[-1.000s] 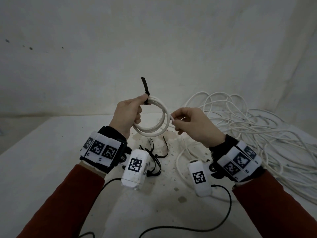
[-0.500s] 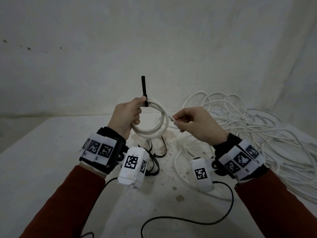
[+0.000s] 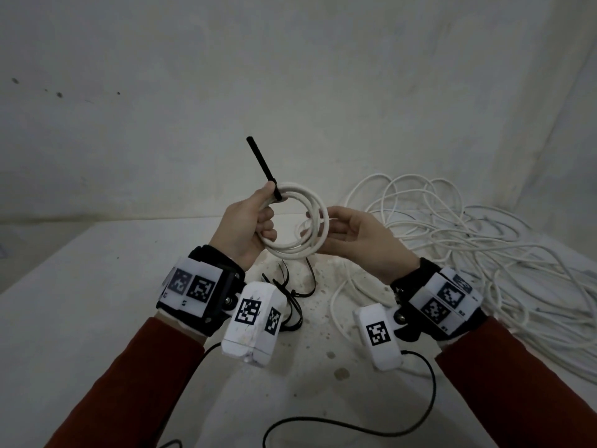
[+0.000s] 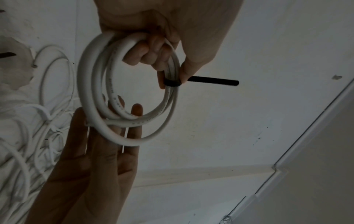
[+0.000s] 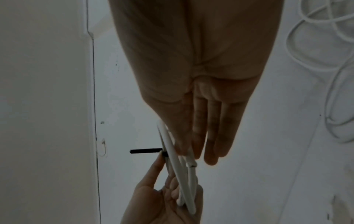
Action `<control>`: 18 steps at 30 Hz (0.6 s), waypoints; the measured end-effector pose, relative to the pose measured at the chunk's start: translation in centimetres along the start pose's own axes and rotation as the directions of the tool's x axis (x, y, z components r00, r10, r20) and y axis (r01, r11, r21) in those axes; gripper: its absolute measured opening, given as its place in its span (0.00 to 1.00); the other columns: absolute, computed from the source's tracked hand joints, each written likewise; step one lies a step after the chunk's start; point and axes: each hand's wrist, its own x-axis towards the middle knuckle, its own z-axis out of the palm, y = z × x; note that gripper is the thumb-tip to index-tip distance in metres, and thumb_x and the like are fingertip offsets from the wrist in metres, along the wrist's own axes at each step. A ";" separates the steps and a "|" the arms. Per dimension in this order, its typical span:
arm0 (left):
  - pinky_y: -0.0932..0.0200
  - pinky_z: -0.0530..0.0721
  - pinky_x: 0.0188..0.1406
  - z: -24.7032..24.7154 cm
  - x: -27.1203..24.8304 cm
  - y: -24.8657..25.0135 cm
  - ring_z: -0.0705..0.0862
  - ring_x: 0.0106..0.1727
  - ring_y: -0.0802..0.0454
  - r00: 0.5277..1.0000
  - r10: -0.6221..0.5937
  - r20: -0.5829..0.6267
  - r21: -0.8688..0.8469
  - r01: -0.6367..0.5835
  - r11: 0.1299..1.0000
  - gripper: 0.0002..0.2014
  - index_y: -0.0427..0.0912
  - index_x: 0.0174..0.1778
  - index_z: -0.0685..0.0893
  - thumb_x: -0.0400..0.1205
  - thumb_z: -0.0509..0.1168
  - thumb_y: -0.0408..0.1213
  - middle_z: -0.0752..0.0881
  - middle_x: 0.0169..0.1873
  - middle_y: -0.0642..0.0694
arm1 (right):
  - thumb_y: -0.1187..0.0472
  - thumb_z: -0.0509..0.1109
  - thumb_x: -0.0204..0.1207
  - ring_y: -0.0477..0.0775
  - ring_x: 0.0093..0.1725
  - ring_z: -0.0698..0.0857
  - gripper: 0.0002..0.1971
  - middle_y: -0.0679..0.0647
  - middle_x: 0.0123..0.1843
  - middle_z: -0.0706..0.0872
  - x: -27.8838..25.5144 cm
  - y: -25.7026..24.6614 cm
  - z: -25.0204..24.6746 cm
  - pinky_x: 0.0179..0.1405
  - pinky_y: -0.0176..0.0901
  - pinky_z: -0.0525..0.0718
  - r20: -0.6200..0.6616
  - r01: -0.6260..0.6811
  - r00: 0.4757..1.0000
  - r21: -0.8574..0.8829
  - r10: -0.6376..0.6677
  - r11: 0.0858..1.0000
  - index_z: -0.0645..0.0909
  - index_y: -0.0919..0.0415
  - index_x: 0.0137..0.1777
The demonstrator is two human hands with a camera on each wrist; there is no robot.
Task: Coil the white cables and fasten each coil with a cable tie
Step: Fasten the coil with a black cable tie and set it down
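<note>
White coil (image 3: 295, 221) gripped in left hand (image 3: 247, 226), tie (image 3: 263, 166) loose; right hand (image 3: 358, 237) flat beside it; loops could spring apart

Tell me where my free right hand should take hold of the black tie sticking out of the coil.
Probably pinch the free tail of the black cable tie near its tip, coming from above. It juts up and away from the white cable coil, while the left hand already pinches its base. The right hand lies open against the coil's far side.
</note>
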 end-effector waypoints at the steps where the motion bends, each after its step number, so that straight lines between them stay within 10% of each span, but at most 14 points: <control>1: 0.68 0.61 0.18 0.0 -0.1 -0.1 0.57 0.19 0.60 1.000 -0.005 0.006 -0.004 0.005 1.000 0.16 0.44 0.32 0.87 0.82 0.64 0.47 0.59 0.19 0.54 | 0.75 0.75 0.70 0.61 0.54 0.88 0.19 0.68 0.56 0.88 -0.1 0.0 0.2 0.57 0.47 0.87 0.016 -0.002 1.000 0.046 0.002 0.999 0.80 0.64 0.60; 18: 0.67 0.61 0.19 0.6 -1.0 -0.2 0.59 0.20 0.59 0.993 0.112 0.046 0.113 -0.116 0.987 0.16 0.39 0.43 0.82 0.85 0.59 0.47 0.60 0.22 0.53 | 0.69 0.68 0.69 0.54 0.40 0.89 0.11 0.59 0.40 0.86 -0.3 -0.1 1.9 0.42 0.44 0.88 0.071 -0.154 0.988 0.543 0.137 0.825 0.81 0.65 0.52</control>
